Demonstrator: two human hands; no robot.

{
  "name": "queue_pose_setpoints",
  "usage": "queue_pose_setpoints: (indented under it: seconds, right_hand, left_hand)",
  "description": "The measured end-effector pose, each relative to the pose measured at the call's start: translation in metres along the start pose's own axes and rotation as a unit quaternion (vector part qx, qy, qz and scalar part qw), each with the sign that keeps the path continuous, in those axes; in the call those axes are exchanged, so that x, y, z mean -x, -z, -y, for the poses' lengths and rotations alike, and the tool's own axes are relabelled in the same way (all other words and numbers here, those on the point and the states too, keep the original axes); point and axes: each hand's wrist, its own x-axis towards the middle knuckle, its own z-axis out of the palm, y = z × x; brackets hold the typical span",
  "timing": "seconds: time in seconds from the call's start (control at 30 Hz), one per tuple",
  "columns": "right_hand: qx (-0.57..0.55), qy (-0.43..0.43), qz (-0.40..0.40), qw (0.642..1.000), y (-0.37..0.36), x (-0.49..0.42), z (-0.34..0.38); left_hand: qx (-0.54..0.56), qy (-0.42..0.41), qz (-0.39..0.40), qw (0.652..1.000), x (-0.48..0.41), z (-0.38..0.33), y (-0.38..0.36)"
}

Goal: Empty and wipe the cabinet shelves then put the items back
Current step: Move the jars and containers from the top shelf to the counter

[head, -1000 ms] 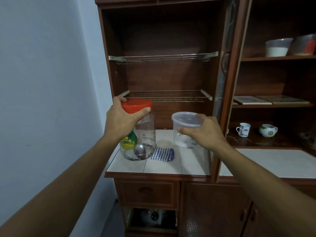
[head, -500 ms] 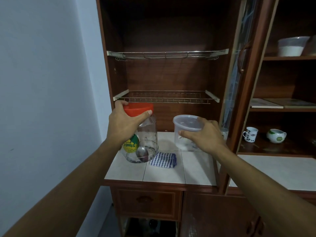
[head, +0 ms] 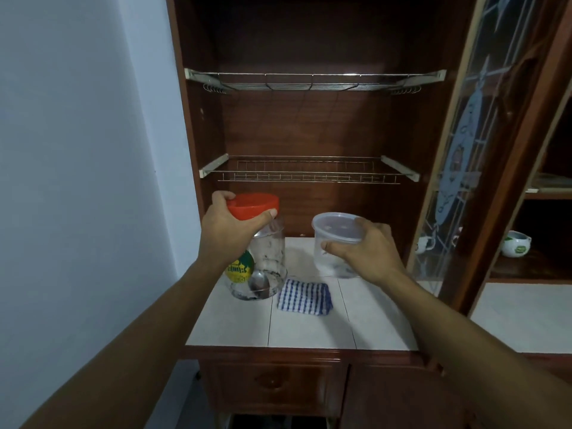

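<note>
The left hand [head: 230,233] curls its fingers and thumb round the red lid [head: 253,205] of a clear jar [head: 266,261], just left of the checked cloth [head: 305,297] on the tiled counter [head: 309,329]. The right hand [head: 365,252] wraps thumb and fingers round the rim of a clear tub [head: 332,243], just behind the cloth, to its right. Above the cloth, a lower wire rack [head: 306,174] and an upper wire rack [head: 312,83] span the cabinet [head: 309,128].

Bare left hand [head: 230,230] on a bare left forearm [head: 139,332]; bare right hand [head: 368,255] on a bare right forearm [head: 470,342]. Slim at both wrists; short nail on the left thumb.
</note>
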Motion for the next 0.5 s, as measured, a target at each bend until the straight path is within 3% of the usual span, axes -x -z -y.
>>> queue_pose_setpoints:
  seconds: [0.5]
  right_hand:
    - [0.002,-0.032,-0.01,0.999,-0.084,-0.053,-0.008]
  left_hand:
    - [-0.002,-0.004,0.004,1.0,-0.064,0.08,-0.034]
